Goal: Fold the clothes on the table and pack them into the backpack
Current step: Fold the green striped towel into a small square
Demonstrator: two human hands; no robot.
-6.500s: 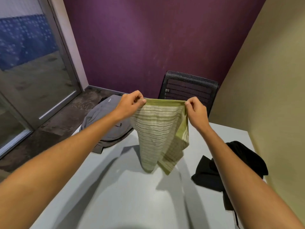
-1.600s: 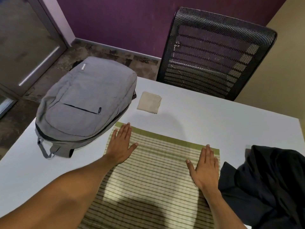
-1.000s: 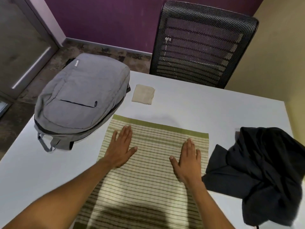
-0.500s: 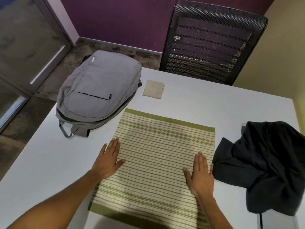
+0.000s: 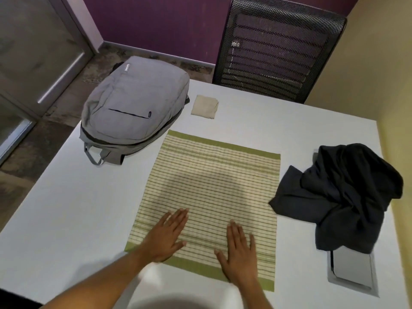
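A green-striped cloth [image 5: 211,186] lies spread flat in the middle of the white table [image 5: 66,208]. My left hand [image 5: 167,235] and my right hand [image 5: 239,253] press flat on its near part, fingers straight. A grey backpack [image 5: 133,108] lies closed at the table's far left corner, touching the cloth's far left corner. A small folded beige cloth [image 5: 205,107] sits just right of the backpack. A crumpled black garment [image 5: 341,197] lies at the right side, next to the striped cloth.
A black mesh chair [image 5: 276,47] stands behind the table's far edge. A grey cable hatch [image 5: 352,270] is set into the table at the right, partly under the black garment. A yellow wall runs close along the right side.
The striped cloth, first held up in the air, now lies flat. Both hands have slid from its far edge down towards its near edge, moving closer together.
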